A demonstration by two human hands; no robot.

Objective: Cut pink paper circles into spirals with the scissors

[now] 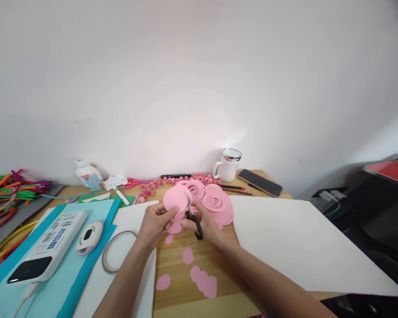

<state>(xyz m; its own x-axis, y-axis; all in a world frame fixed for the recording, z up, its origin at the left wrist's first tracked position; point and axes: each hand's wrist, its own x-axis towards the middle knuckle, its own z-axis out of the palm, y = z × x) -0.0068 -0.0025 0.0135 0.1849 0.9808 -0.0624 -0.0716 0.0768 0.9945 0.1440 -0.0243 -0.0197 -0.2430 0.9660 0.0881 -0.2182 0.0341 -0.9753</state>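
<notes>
My left hand (159, 219) pinches the lower edge of a round pink paper disc (175, 197). In my right hand (205, 224) is a pair of scissors with black handles (198, 227), its metal blades pointing up along the disc's right edge. Whether the blades are cutting into the paper I cannot tell. Just behind and to the right lies a pile of pink paper spirals and discs (219, 204). Small pink paper ovals (187, 255) are scattered on the wooden table (175, 304) between my arms.
Small pink rolled pieces (149, 190), a white mug (228, 165) and a phone (260, 182) stand along the back. White boards (285, 238) lie at both sides. At left are a power bank (49, 247), a tape ring (105, 254), a bottle (89, 174) and colourful pipe cleaners (16, 194).
</notes>
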